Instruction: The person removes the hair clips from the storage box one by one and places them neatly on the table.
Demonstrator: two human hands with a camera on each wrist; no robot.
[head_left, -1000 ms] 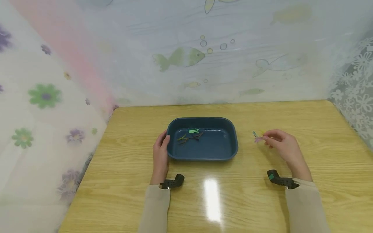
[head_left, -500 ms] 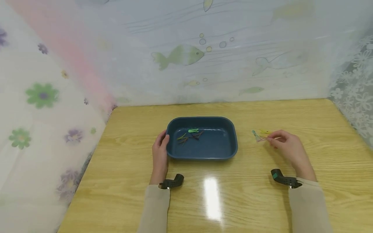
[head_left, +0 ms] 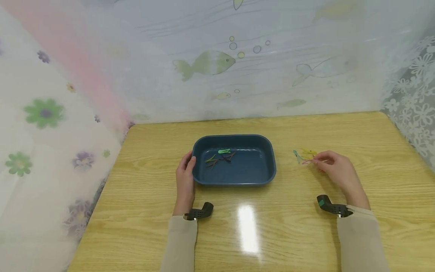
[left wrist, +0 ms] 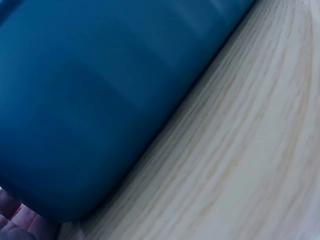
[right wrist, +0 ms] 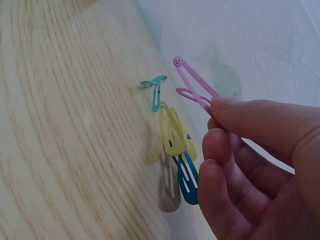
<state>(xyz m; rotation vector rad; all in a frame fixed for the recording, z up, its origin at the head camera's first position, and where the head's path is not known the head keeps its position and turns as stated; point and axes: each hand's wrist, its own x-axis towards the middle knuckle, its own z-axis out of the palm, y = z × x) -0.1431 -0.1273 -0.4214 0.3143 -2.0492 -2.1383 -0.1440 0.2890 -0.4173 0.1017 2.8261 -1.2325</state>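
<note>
Backdrop: pale fish-printed sheeting (head_left: 204, 104) is hanging behind a yellow wood-grained table (head_left: 285, 226); white flower-printed sheeting (head_left: 61, 147) is covering the left side.
Basin: a dark blue, round-cornered rectangular basin (head_left: 249, 168) is standing on the table, between the two hands.
Basin contents: a bright green hair clip (head_left: 224, 151) is lying near the far wall; several thin yellowish, brown and dark clips (head_left: 226, 159) are lying just nearer.
Left hand (head_left: 185, 173): is gripping the basin's left end, thumb at the rim.
Right hand (head_left: 334, 172): is pinching a pink, slender snap hair clip (right wrist: 195, 74) between thumb and fingers, right of the basin; clearance above the table cannot be judged.
Loose clips: a teal clip (right wrist: 155, 82), a yellow slotted clip (right wrist: 172, 135) and a blue slotted clip (right wrist: 186, 181) are lying beside the right hand, the yellow partly overlapping the blue in the right wrist view.
</note>
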